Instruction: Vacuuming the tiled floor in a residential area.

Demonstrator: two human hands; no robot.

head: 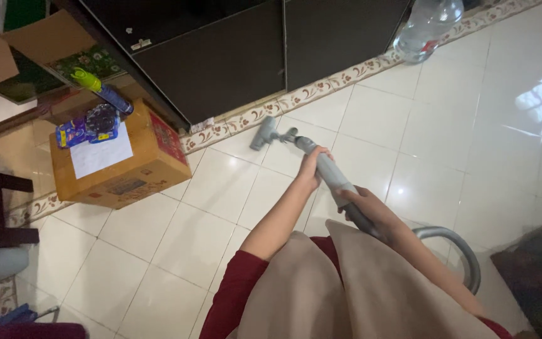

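From my remote seat, open white tile floor (446,125) stretches to the right of the vacuum nozzle (263,133), which sits just short of the patterned border strip (321,88) under the dark cabinet (233,56). A cardboard box (120,163) blocks the left, and a clear water jug (425,28) stands against the cabinet's right end. A dark rug (537,276) hems in the lower right.

Glossy white ceramic floor tiles (446,125) are reflecting window light. On them a matt grey plastic vacuum wand (327,169) is lying in the left hand (310,168) and right hand (365,202). Left of the wand a dull cardboard box (133,169) is carrying white paper (100,156). Above the wand, dark cabinet doors (233,56) are looking smooth, faintly shiny.
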